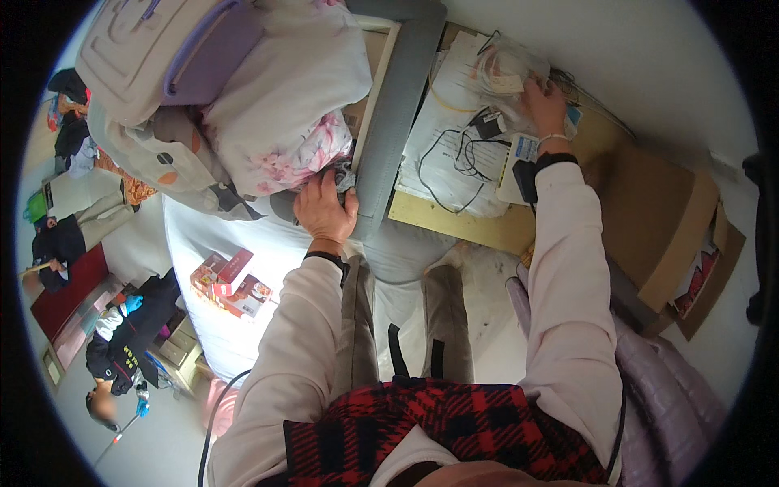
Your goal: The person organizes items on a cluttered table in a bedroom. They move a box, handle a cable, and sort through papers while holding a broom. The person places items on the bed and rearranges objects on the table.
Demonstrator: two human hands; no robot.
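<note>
My right hand (545, 109) reaches to the far side of the yellowish tabletop (487, 225), its fingers curled at the edge of a clear plastic bag (505, 75). The bag is thin, shiny and wrinkled, with pale loops of what looks like cable inside and a small whitish label showing on it. It lies at the upper end of a large white plastic package (454, 93), near a tangled black cable (438, 200). I can't tell whether my fingers pinch the bag or only touch it. My left hand (326, 213) bends over a crumpled dark grey cloth (346, 174) beside the padded grey bed frame (396, 105); its fingertips are partly hidden, so I can't tell how firmly they grip. White bedding with pink flowers (296, 158) bulges just beyond them.
</note>
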